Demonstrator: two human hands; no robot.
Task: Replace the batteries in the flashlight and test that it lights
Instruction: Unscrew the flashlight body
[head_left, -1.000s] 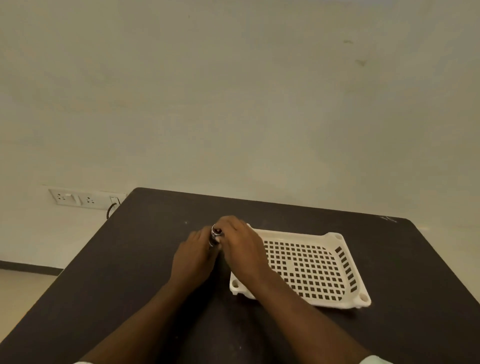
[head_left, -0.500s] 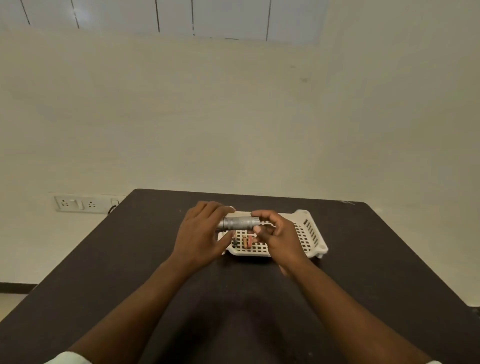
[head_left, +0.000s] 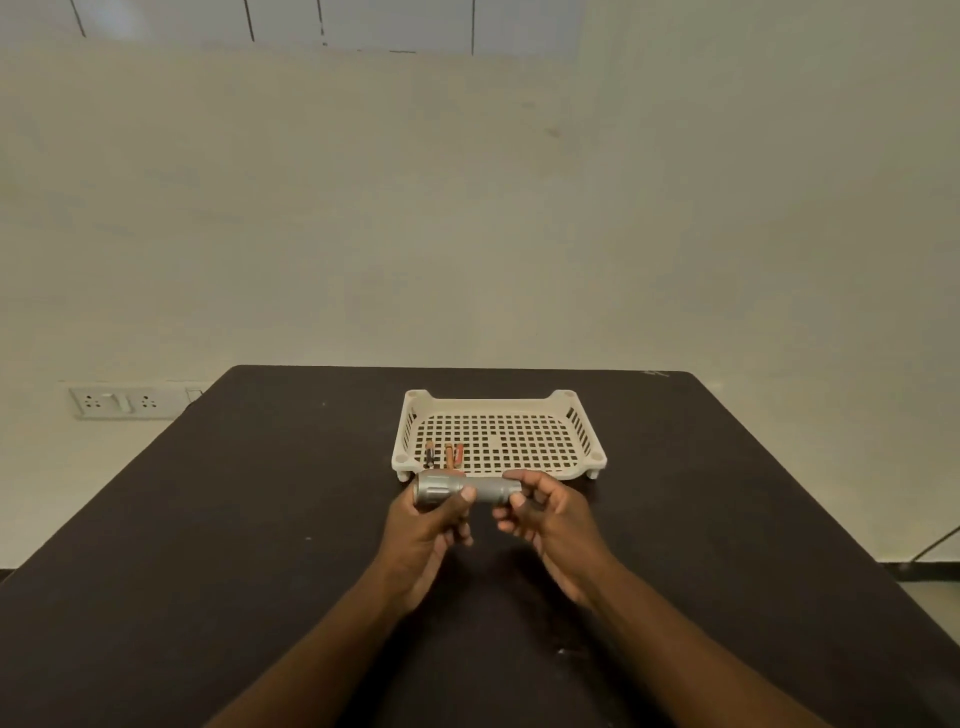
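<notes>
My left hand (head_left: 423, 530) is curled round the wide head end of the flashlight (head_left: 464, 489), thumb laid over the top of the barrel and the other fingers wrapped underneath. My right hand (head_left: 548, 519) pinches the narrow tail end between thumb and fingertips, the remaining fingers loosely bent below it. Between the two hands the flashlight lies level, crosswise in front of me — head to my left, tail to my right — lifted clear of the table (head_left: 208, 545). Its body is grey metal with a ribbed collar near the head.

Just beyond my hands sits a cream plastic tray (head_left: 566, 410) with a perforated floor and slotted side walls, standing on short feet on the dark tabletop. In its near left corner lie three batteries (head_left: 444, 454) side by side — one dark, two orange-red — their ends pointing toward me and away. I cannot tell whether they touch one another.

The table runs back to a pale wall. Low on that wall, off to my left, is a white socket panel (head_left: 124, 402).
</notes>
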